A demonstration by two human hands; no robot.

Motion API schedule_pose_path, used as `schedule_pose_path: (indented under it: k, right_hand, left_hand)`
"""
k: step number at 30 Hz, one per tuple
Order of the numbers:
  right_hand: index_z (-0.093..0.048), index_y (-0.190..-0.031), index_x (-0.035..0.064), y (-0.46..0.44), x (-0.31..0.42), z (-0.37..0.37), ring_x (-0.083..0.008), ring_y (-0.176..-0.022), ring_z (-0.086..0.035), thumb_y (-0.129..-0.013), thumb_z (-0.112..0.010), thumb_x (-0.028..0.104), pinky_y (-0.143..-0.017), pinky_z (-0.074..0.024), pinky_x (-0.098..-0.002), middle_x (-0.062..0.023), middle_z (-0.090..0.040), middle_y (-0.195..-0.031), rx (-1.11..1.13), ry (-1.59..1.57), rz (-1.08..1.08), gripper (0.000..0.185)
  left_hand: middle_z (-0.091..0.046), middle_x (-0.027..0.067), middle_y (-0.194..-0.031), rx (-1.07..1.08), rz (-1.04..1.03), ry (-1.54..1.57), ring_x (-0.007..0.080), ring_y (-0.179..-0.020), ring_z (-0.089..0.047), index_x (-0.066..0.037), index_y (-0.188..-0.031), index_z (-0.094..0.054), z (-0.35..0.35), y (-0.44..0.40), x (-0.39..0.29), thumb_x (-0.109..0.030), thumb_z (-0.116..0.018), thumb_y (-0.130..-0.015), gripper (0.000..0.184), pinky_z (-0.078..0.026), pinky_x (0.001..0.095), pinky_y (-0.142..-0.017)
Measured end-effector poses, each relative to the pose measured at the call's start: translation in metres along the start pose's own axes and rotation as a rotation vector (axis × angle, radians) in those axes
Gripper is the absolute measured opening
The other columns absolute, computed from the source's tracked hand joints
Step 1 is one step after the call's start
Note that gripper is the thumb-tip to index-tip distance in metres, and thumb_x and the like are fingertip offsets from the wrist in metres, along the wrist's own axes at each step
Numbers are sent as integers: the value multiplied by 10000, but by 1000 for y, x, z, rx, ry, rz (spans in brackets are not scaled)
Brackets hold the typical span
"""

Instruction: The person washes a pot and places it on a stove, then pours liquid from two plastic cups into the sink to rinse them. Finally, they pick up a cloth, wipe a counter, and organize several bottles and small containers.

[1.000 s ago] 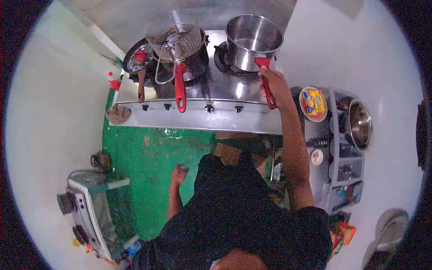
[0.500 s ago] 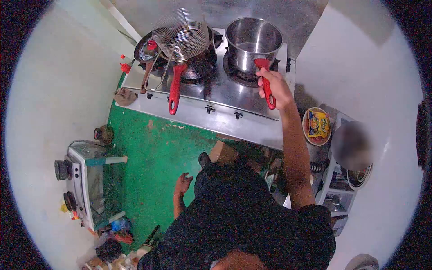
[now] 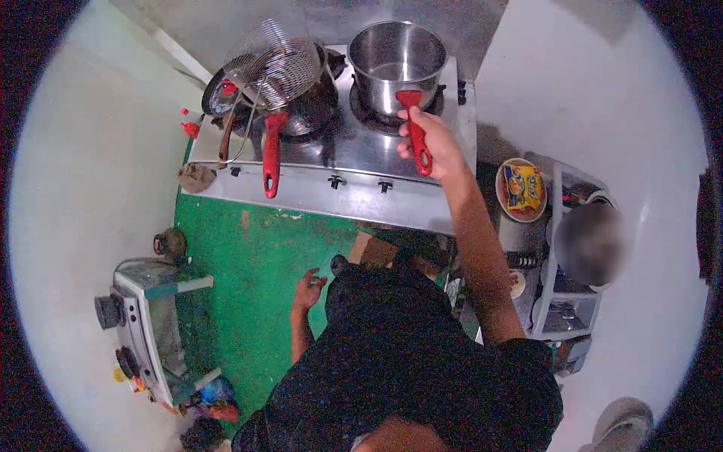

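Observation:
My right hand [image 3: 437,148] is closed around the red handle of a steel saucepan [image 3: 399,71]. The pan sits over the right burner of a metal gas stove [image 3: 324,169], and its inside looks bare apart from reflections. My left hand [image 3: 309,290] hangs low by my side above the green floor, fingers loosely apart and holding nothing. Left of the saucepan, a wire strainer [image 3: 282,68] with a red handle rests over a dark wok [image 3: 320,102]. Part of the wok is hidden beneath the strainer.
A bowl with a yellow packet [image 3: 525,187] stands right of the stove, beside a white shelf rack [image 3: 576,297]. At left is a white-framed appliance [image 3: 154,331] with knobs. A brown cloth [image 3: 197,177] lies on the stove's left corner. A cardboard box [image 3: 371,248] is below.
The view has turned slightly, so the stove and pans appear further left. My right hand keeps its hold on the saucepan handle; my left hand still hangs down.

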State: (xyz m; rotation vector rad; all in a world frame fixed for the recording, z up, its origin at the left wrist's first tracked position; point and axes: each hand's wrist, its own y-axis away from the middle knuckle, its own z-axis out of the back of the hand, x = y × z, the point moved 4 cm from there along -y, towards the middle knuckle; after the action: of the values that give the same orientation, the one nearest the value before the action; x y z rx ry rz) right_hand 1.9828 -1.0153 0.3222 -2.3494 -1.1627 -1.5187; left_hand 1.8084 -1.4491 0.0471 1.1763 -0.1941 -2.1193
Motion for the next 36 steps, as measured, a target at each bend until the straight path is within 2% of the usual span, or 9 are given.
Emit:
schedule_pose_path:
  k: [9, 12, 17, 21, 24, 27, 29, 32, 36]
  right_hand:
    - [-504, -1244, 5, 1, -5, 0, -270, -718, -697, -1000, -503, 452, -650, -604, -394, -173, -653, -950, 71, -39, -20, 509]
    - [-418, -1345, -8, 3, -2, -1, -322, -848, -697, -980, -455, 571, -748, -594, -442, -234, -644, -1079, 97, 10, -42, 686]
    - [-418, -1366, -69, 24, -13, 48, -322, -1033, -643, -1004, -348, 582, -890, -541, -444, -254, -613, -1193, -28, -60, 255, 748]
    - [-469, -1351, -44, 27, -97, 140, -279, -1194, -554, -1014, -416, 445, -1085, -389, -424, -199, -612, -1240, 385, -1145, 131, 596]
    - [-577, -1251, 0, 58, -167, 118, -263, -1041, -647, -977, -530, 306, -927, -499, -379, -132, -683, -1115, 283, -455, 118, 413]
    - [-644, -1123, -5, 80, -217, 29, -251, -878, -704, -912, -652, 216, -784, -554, -374, -155, -701, -1006, 5, 1072, 175, 306]
    - [-626, -1204, 1, 93, -275, -31, -289, -989, -685, -928, -659, 257, -877, -532, -376, -177, -680, -1124, 257, 701, 13, 378]
    - [-249, -1514, 1, 150, -272, -187, -307, -1476, -217, -1041, -407, 419, -1193, -199, -395, -194, -249, -1584, 658, 491, 163, 651]
    - [-83, -1545, -5, 175, -292, -284, -255, -1506, -30, -1039, -258, 529, -1216, -50, -378, -142, -48, -1634, 726, 493, 330, 756]
  left_hand:
    - [-688, 152, -1131, 109, 129, 46, 251, -1026, -671, -44, -1348, -506, -3, -7, -48, -170, -656, -889, 499, -524, 381, -890]
    - [-655, 152, -1187, 29, -267, -181, 257, -1056, -654, -60, -1357, -504, -5, -17, -23, -210, -635, -916, 483, -519, 386, -893]
    - [-634, 129, -1213, 143, 129, 1004, 267, -1081, -630, -84, -1316, -539, 34, 36, -102, -321, -624, -928, 462, -493, 399, -924]
    - [-634, 110, -1213, -141, 158, 1101, 251, -1068, -628, -78, -1299, -545, 53, 68, -105, -389, -596, -941, 477, -477, 392, -922]
    - [-623, 111, -1235, -265, 295, 693, 254, -1069, -626, -80, -1307, -536, 72, 100, -115, -410, -573, -961, 479, -459, 401, -945]
    - [-603, 118, -1279, -338, 314, 705, 263, -1106, -613, -87, -1331, -527, 77, 104, -108, -438, -555, -968, 506, -436, 424, -988]
    - [-493, 129, -1431, -362, 195, 763, 267, -1292, -491, -95, -1432, -440, 81, 98, -117, -497, -499, -982, 606, -377, 445, -1060]
    - [-255, 115, -1594, -514, -63, 973, 262, -1466, -234, -97, -1539, -254, 88, 92, -125, -542, -383, -1009, 704, -231, 445, -1164]
    - [-179, 93, -1618, -560, -239, 1096, 254, -1490, -147, -98, -1557, -187, 104, 116, -108, -533, -297, -1032, 692, -142, 411, -1197]
